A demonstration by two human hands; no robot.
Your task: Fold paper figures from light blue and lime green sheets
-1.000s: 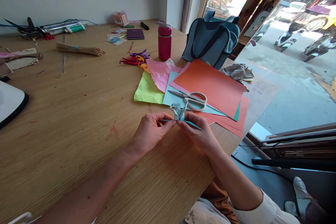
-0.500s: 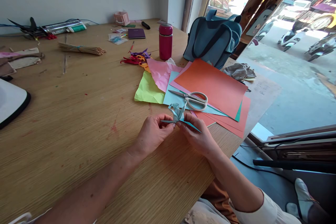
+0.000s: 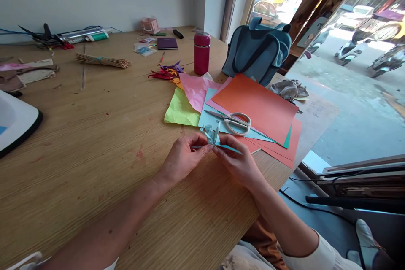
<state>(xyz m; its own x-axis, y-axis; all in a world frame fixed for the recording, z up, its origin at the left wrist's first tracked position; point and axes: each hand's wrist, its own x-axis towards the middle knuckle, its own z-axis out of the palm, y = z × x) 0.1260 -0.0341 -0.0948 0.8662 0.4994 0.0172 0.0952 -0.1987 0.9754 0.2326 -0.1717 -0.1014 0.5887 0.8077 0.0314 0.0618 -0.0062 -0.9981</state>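
A small light blue origami crane (image 3: 212, 136) is held between both hands above the table's near right part. My left hand (image 3: 187, 154) pinches its left side, thumb and fingers closed on the folded paper. On the other side, my right hand (image 3: 236, 158) grips the right wing, which sticks out past the fingers. The crane's pointed head and tail rise between the fingertips. Part of its underside is hidden by the thumbs. Just beyond the hands, white-handled scissors (image 3: 232, 122) lie on a light blue sheet (image 3: 206, 97).
Orange paper (image 3: 253, 103), pink paper (image 3: 195, 90) and yellow-green paper (image 3: 181, 109) lie ahead. Behind them stand a magenta flask (image 3: 201, 54) and a blue bag (image 3: 249, 52). A bundle of sticks (image 3: 103, 60) rests farther left. The wooden table (image 3: 95, 156) ends at the right.
The crane's upright points have shifted slightly left and tilted between my fingers. Both hands keep hold of it in nearly the same place. The camera view has moved a little.
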